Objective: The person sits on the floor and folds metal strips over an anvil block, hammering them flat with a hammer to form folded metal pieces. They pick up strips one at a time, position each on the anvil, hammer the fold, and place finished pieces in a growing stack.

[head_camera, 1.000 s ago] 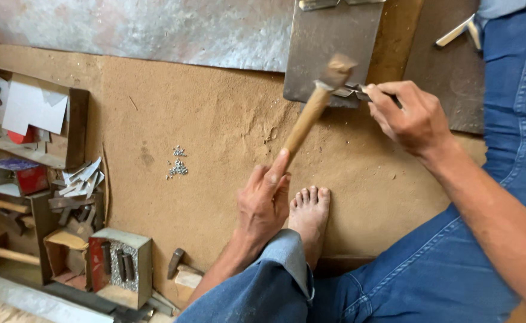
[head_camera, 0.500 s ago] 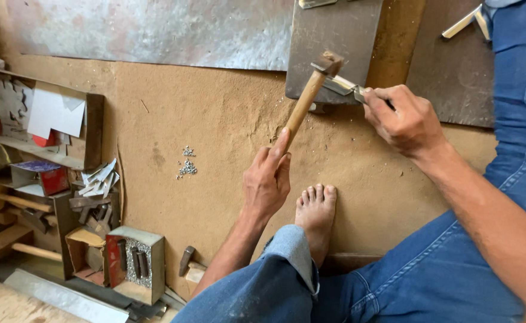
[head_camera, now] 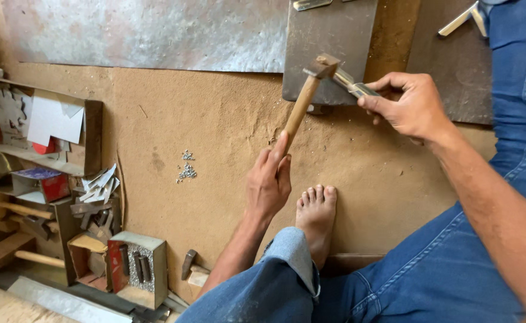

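My left hand (head_camera: 269, 179) grips the wooden handle of a hammer (head_camera: 303, 101), whose metal head rests against a small metal piece (head_camera: 352, 84). My right hand (head_camera: 409, 107) pinches that metal piece at its near end and holds it down on a dark steel plate (head_camera: 328, 36). My bare foot (head_camera: 315, 212) lies on the brown board just below the hammer hand. Both legs are in blue jeans.
A small heap of tiny rivets (head_camera: 186, 172) lies on the brown board (head_camera: 215, 125). At the left stand open boxes with metal cut-outs (head_camera: 98, 185), nails (head_camera: 136, 263) and wooden-handled tools (head_camera: 17, 209). A grey metal sheet (head_camera: 143, 30) lies at the top, a bracket (head_camera: 463, 18) at top right.
The hammer has swung a little: its head went up off the piece and has come back down onto it. My right hand has kept its hold on the metal piece.
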